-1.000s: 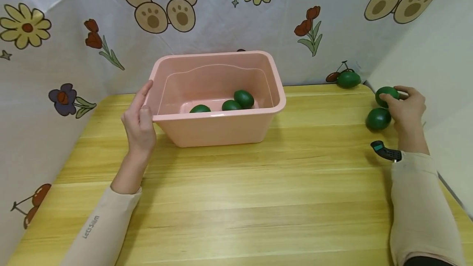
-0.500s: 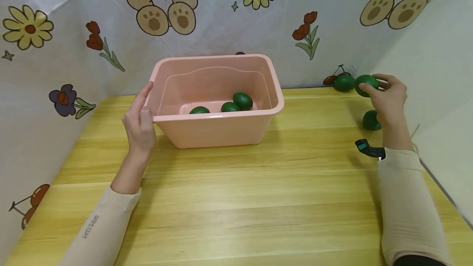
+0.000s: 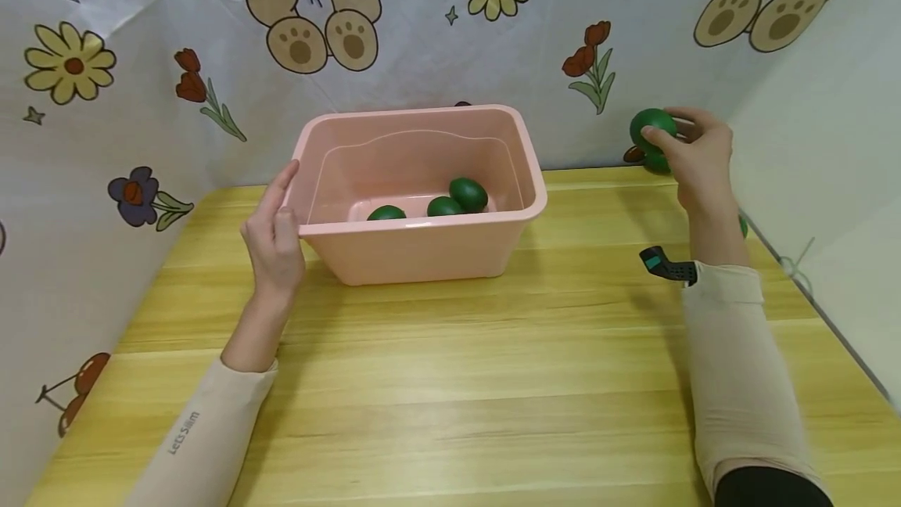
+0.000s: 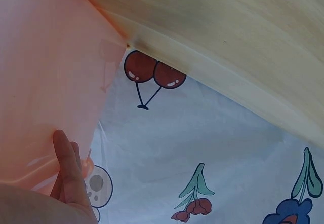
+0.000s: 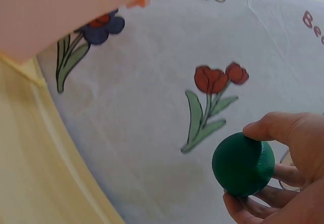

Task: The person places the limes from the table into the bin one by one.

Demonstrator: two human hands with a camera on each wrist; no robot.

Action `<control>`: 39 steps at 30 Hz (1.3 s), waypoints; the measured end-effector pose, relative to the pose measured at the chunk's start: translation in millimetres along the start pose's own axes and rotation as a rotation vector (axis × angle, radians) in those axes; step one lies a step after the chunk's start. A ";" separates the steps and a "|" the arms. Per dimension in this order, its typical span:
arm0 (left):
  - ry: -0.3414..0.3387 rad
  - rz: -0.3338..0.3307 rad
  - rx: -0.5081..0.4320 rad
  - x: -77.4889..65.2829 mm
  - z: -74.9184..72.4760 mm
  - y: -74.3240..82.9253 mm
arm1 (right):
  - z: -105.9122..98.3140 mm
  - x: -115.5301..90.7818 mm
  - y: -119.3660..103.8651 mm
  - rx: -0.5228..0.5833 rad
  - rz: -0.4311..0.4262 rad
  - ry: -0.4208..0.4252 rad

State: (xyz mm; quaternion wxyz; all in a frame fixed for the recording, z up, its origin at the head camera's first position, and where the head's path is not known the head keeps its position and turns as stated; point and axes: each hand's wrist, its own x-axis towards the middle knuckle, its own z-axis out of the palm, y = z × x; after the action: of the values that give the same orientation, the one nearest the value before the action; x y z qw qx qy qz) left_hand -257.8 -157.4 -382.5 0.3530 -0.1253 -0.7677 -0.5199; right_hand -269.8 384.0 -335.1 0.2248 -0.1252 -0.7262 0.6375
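At the bin's left end, my left hand (image 3: 273, 245) holds the rim of the pink plastic bin (image 3: 408, 253). In the left wrist view its fingers (image 4: 65, 155) lie against the bin's outer wall. Raised off the table at the right, my right hand (image 3: 704, 155) pinches a smooth, dark green, egg-shaped fruit (image 5: 240, 165) between thumb and fingertips. Three similar fruits, one of them the upper green fruit (image 3: 468, 194), lie inside the bin, partly hidden by its front wall.
Behind the held one, another green fruit (image 3: 658, 163) sits at the table's back edge, mostly covered. A further green fruit (image 3: 743, 227) peeks out behind the right wrist. A printed cloth (image 3: 415, 61) hangs at the back of the wooden table (image 3: 450, 382), and a pale wall (image 3: 831, 202) borders its right.
My right hand has carried its green fruit leftward and up, from beside the right-hand fruit to above the one at the back edge. The left hand stays on the bin's rim.
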 end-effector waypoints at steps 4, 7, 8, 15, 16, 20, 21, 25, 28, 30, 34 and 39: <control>0.000 -0.002 -0.001 -0.2 -0.5 -0.8 | 25.2 -1.7 -8.2 0.091 -0.023 -0.030; -0.008 -0.005 -0.011 0.1 -0.5 -0.5 | 43.6 -4.5 -16.4 0.111 -0.036 -0.045; -0.011 -0.007 -0.014 0.3 -0.3 -0.5 | 49.6 -5.5 -19.3 0.115 -0.040 -0.047; -0.017 -0.011 -0.020 1.7 1.7 -1.8 | 89.1 -14.8 -41.7 0.119 -0.085 -0.059; -0.018 -0.010 -0.019 1.7 1.8 -2.1 | 94.1 -16.6 -44.3 0.109 -0.100 -0.065; -0.023 -0.008 -0.010 1.3 1.8 -2.5 | 112.3 -24.3 -51.5 0.077 -0.154 -0.095; -0.024 -0.007 -0.011 1.2 1.8 -2.5 | 116.5 -26.2 -52.4 0.064 -0.170 -0.101; -0.019 -0.003 -0.012 1.0 1.7 -2.7 | 131.4 -32.6 -52.5 0.023 -0.205 -0.128; -0.018 0.002 -0.012 1.1 1.8 -3.7 | 140.4 -36.2 -50.7 -0.024 -0.238 -0.154; -0.018 0.003 -0.013 1.3 1.8 -4.8 | 146.1 -38.2 -49.9 -0.044 -0.264 -0.178; -0.014 0.005 -0.011 2.1 1.7 -5.9 | 156.6 -41.0 -47.6 -0.078 -0.338 -0.235; -0.016 0.006 -0.008 2.6 1.3 -4.9 | 165.2 -41.7 -42.4 -0.084 -0.390 -0.273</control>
State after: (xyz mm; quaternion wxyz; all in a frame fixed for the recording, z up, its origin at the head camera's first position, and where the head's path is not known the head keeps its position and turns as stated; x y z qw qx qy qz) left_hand -262.9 -158.9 -384.6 0.3480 -0.1333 -0.7680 -0.5209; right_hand -309.5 214.3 -314.6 0.2380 0.0955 -0.7863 0.5621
